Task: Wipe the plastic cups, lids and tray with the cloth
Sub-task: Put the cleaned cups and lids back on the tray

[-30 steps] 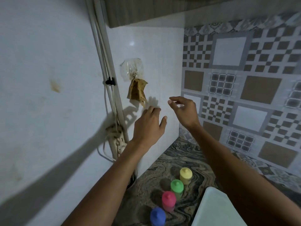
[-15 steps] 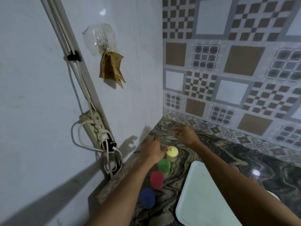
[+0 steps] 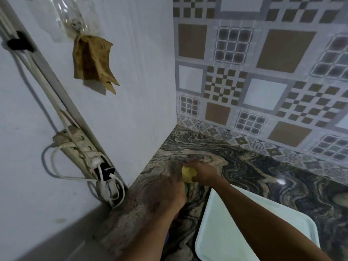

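Marbled countertop (image 3: 254,176) fills the corner between a plain white wall and a patterned tile wall in the head view. The right hand (image 3: 205,174) is closed round a yellow lidded cup (image 3: 188,173), with fingers reaching over its top. Just to the left of it, the left hand (image 3: 175,187) is smeared by motion blur, so it cannot be told whether it is open or grips anything. A sliver of a green cup (image 3: 186,187) shows between the two hands. A pale tray (image 3: 222,238) lies nearer the person than the right hand, partly under the right forearm. The brownish cloth (image 3: 92,59) is held by neither hand. It hangs from a wall hook well above and to the left of the left hand, above a power strip (image 3: 79,147).

The step in hand is judged to be the picking up of the yellow cup, with wiping not yet begun. It would be done well if the cup were gripped low on its body so that the lid is left free. The cup should be lifted straight so that the green neighbour is not knocked, and the cloth should be fetched before any rubbing is tried.
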